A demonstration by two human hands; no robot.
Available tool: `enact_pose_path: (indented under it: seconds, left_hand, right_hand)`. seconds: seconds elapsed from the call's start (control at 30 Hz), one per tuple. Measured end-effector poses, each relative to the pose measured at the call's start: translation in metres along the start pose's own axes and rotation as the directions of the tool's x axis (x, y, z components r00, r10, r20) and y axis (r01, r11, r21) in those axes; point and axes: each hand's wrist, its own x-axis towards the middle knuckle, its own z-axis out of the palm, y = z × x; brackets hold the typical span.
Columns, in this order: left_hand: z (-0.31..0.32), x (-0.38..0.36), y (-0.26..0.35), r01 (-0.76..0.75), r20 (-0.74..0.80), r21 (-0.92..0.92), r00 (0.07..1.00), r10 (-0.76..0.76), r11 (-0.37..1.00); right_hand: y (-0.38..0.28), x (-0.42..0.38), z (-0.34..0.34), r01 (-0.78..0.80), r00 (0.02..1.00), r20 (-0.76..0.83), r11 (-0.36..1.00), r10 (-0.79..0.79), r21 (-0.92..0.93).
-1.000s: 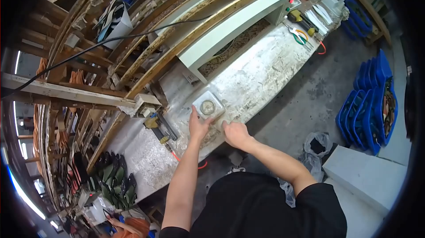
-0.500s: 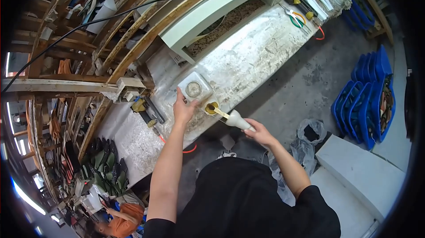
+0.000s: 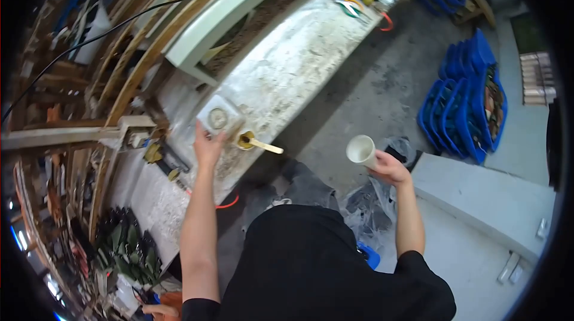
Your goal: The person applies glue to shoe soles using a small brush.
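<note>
My left hand (image 3: 209, 146) is at the near side of a square whitish container (image 3: 220, 116) with a round lid, thumb and fingers apart against it. Beside the container, near the bench edge, stands a small cup (image 3: 246, 140) with yellowish-brown contents. A pale flat-handled brush or stick (image 3: 266, 146) leans out of it to the right. My right hand (image 3: 390, 168) holds a white cup (image 3: 361, 150) over the floor, its round opening facing up toward the camera.
A worn workbench (image 3: 299, 52) carries tools (image 3: 353, 7) at its far end and a yellow-black tool (image 3: 160, 162) at the left. Blue bins (image 3: 463, 106), plastic bags (image 3: 368, 204) and a white box (image 3: 478, 195) are on the right. Another person's arm (image 3: 160, 309) shows bottom left.
My right hand has moved right, away from the bench, with the white cup. The stick's handle, formerly at the cup's mouth, now stands free. The whole view has shifted.
</note>
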Motion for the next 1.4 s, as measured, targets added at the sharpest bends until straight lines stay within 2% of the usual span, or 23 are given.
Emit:
enact_pose_path:
  seconds: [0.07, 0.13, 0.2, 0.27, 0.3, 0.37, 0.4, 0.47, 0.5, 0.63, 0.67, 0.8, 0.87, 0.9, 0.97, 1.03, 1.07, 1.13, 1.17, 1.23, 1.3, 1.33, 1.4]
  left_hand:
    - [0.013, -0.015, -0.007, -0.043, -0.023, 0.028, 0.999, 0.044, 0.999]
    - [0.013, -0.032, -0.007, -0.261, -0.234, 0.183, 0.925, 0.3, 0.948]
    - [0.022, -0.068, 0.024, -0.372, -0.3, 0.052, 0.879, 0.37, 0.927]
    - [-0.002, -0.126, 0.095, -0.301, -0.033, -0.255, 0.952, 0.303, 0.919]
    - [-0.01, -0.146, 0.111, -0.231, 0.127, -0.404, 0.944, 0.305, 0.885]
    - [-0.018, -0.167, 0.122, -0.405, 0.131, -0.479, 0.845, 0.519, 0.779]
    - [-0.024, -0.173, 0.121, -0.407, 0.099, -0.462, 0.859, 0.502, 0.788]
    - [-0.037, -0.18, 0.114, -0.106, 0.293, -0.554, 0.903, 0.313, 0.826]
    - [-0.042, -0.181, 0.106, -0.112, 0.266, -0.552, 0.916, 0.302, 0.826]
    - [-0.061, -0.188, 0.034, 0.167, 0.199, -0.528, 0.977, -0.07, 0.833]
    - [-0.068, -0.195, 0.015, 0.172, 0.161, -0.534, 0.982, -0.1, 0.828]
    - [-0.087, -0.235, -0.057, 0.217, 0.017, -0.768, 0.948, -0.318, 0.603]
    - [-0.098, -0.257, -0.083, 0.234, -0.009, -0.787, 0.921, -0.389, 0.571]
    - [-0.1, -0.267, -0.094, 0.247, -0.022, -0.803, 0.898, -0.44, 0.543]
    - [-0.096, -0.277, -0.111, 0.278, -0.01, -0.84, 0.85, -0.526, 0.465]
    - [-0.099, -0.281, -0.126, 0.312, 0.012, -0.832, 0.837, -0.546, 0.459]
    - [-0.101, -0.281, -0.13, 0.326, 0.052, -0.845, 0.84, -0.54, 0.424]
    - [-0.113, -0.277, -0.141, 0.291, 0.022, -0.851, 0.852, -0.524, 0.437]
    - [-0.12, -0.272, -0.144, 0.292, 0.014, -0.841, 0.854, -0.521, 0.456]
    - [-0.122, -0.257, -0.155, 0.292, 0.025, -0.842, 0.861, -0.509, 0.453]
    - [-0.116, -0.242, -0.165, 0.263, -0.007, -0.819, 0.884, -0.467, 0.51]
    - [-0.111, -0.233, -0.161, 0.247, 0.007, -0.814, 0.91, -0.415, 0.526]
    - [-0.092, -0.212, -0.15, 0.232, 0.039, -0.817, 0.935, -0.352, 0.528]
  right_hand:
    - [-0.005, 0.02, 0.046, 0.126, 0.988, 0.091, 0.992, -0.123, -0.031]
    - [-0.009, 0.033, 0.099, 0.212, 0.968, 0.15, 0.976, -0.201, -0.057]
    - [-0.016, 0.044, 0.146, 0.23, 0.956, 0.196, 0.973, -0.218, -0.038]
    - [-0.018, 0.056, 0.188, 0.235, 0.933, 0.282, 0.972, -0.225, -0.002]
    - [-0.016, 0.063, 0.2, 0.23, 0.917, 0.332, 0.973, -0.222, 0.016]
    - [-0.008, 0.084, 0.22, 0.212, 0.9, 0.386, 0.977, -0.203, 0.02]
    - [-0.003, 0.094, 0.229, 0.209, 0.891, 0.407, 0.978, -0.2, 0.021]
    - [0.003, 0.111, 0.245, 0.212, 0.877, 0.437, 0.977, -0.201, 0.024]
    - [0.005, 0.119, 0.253, 0.201, 0.866, 0.465, 0.979, -0.187, 0.019]
    - [0.023, 0.152, 0.298, -0.032, 0.902, 0.428, 0.997, 0.06, -0.073]
    - [0.032, 0.165, 0.313, -0.056, 0.882, 0.462, 0.995, 0.091, -0.088]
    - [0.098, 0.238, 0.364, -0.172, 0.937, 0.26, 0.955, 0.234, -0.24]
    - [0.137, 0.284, 0.397, -0.023, 0.956, 0.265, 0.938, 0.122, -0.346]
    - [0.161, 0.307, 0.418, -0.01, 0.989, 0.132, 0.931, 0.063, -0.366]
    - [0.203, 0.355, 0.454, 0.104, 0.987, -0.057, 0.86, -0.153, -0.5]
    - [0.253, 0.413, 0.463, 0.171, 0.95, -0.065, 0.684, -0.306, -0.709]
    - [0.265, 0.42, 0.468, 0.185, 0.929, -0.02, 0.509, -0.37, -0.841]
    - [0.283, 0.429, 0.466, 0.254, 0.902, 0.1, 0.33, -0.42, -0.909]
    - [0.283, 0.424, 0.46, 0.236, 0.902, 0.088, 0.31, -0.423, -0.921]
    - [0.271, 0.399, 0.458, 0.275, 0.897, 0.096, 0.373, -0.431, -0.886]
    - [0.251, 0.364, 0.461, 0.308, 0.891, 0.094, 0.439, -0.443, -0.844]
    - [0.216, 0.339, 0.46, 0.302, 0.924, 0.112, 0.522, -0.365, -0.798]
    - [0.149, 0.302, 0.446, 0.304, 0.907, 0.099, 0.473, -0.409, -0.827]
